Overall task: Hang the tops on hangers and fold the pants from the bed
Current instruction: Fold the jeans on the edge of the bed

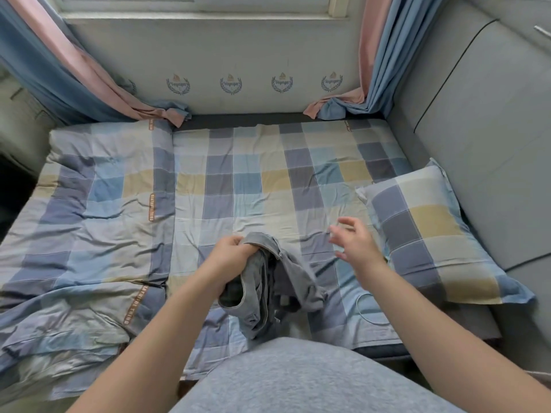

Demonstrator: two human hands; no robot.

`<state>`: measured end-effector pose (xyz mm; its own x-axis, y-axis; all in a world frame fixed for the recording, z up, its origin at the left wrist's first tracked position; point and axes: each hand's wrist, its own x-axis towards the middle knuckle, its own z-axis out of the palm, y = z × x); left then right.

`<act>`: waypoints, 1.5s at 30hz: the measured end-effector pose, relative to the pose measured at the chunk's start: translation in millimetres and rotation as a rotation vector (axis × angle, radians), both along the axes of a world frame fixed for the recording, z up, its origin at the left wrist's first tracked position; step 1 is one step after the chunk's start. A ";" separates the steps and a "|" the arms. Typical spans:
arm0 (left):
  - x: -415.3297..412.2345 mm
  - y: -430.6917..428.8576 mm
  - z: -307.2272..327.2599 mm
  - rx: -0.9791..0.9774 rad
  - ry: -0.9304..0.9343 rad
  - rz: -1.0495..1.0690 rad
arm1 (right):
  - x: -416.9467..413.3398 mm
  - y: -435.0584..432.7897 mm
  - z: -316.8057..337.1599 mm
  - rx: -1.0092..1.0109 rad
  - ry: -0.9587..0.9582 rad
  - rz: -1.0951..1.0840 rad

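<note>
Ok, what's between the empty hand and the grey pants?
Just a strip of bare checked bedsheet, seen in the head view. The right hand hovers apart from the pants.

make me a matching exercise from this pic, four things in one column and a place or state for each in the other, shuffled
Things
1. left hand
2. right hand
3. pillow
4. quilt

Places or states
a. lies on the right side of the bed
b. fingers spread, holding nothing
c. lies rumpled over the left side of the bed
d. grips the grey pants

Pairs: 1-d, 2-b, 3-a, 4-c
</note>
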<state>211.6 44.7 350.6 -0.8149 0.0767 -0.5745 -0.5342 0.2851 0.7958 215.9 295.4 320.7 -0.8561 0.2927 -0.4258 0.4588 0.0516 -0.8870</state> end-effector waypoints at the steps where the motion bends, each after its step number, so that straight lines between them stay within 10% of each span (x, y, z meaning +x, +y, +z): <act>1: 2.5 1.7 0.4 0.002 -0.023 -0.006 | 7.3 -8.1 1.3 0.003 0.018 0.157; 6: 5.9 -2.3 13.5 0.075 -0.054 -0.033 | 33.6 -52.3 -15.5 0.215 0.092 0.660; 18: 8.8 -19.3 36.5 0.213 0.018 -0.197 | 2.0 -19.2 -49.4 0.681 -0.087 0.674; 26: -17.2 -55.6 2.3 -0.462 0.291 -0.381 | -11.1 29.0 -12.9 0.413 0.194 0.416; 34: -11.8 -66.2 -53.8 -0.842 0.590 -0.050 | -8.1 54.0 4.7 0.660 0.298 0.273; 45: -4.8 -114.7 -98.2 -0.854 0.188 0.265 | 4.5 104.3 -30.2 0.946 -0.024 0.128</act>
